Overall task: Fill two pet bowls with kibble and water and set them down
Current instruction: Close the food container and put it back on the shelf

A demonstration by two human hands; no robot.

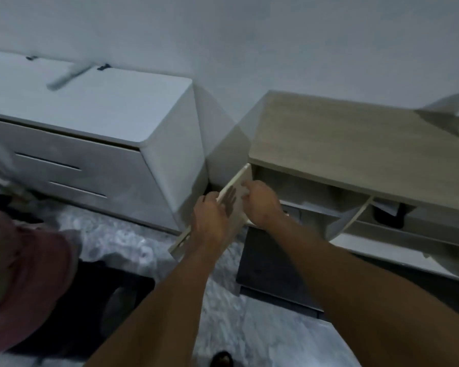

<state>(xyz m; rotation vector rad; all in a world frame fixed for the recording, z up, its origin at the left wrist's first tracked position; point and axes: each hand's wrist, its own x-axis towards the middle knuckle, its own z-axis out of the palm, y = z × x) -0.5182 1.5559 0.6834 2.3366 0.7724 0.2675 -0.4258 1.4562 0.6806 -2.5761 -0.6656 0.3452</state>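
Note:
No pet bowl, kibble or water shows in the head view. Both my hands are on the open left door (245, 172) of a low cabinet with a wood-grain top (342, 149). My left hand (212, 221) grips the door's outer edge from the left. My right hand (263, 202) curls its fingers over the door from the inside, near the top. The door stands swung out towards me. Behind it the cabinet's left compartment (297, 192) is dim, and I cannot tell what it holds.
A second door (355, 215) hangs open further right, with a dark object (387, 215) on the shelf behind it. A white drawer chest (90, 107) stands on the left against the wall. A dark box (270, 266) sits on the marble floor (117, 242) under my right forearm.

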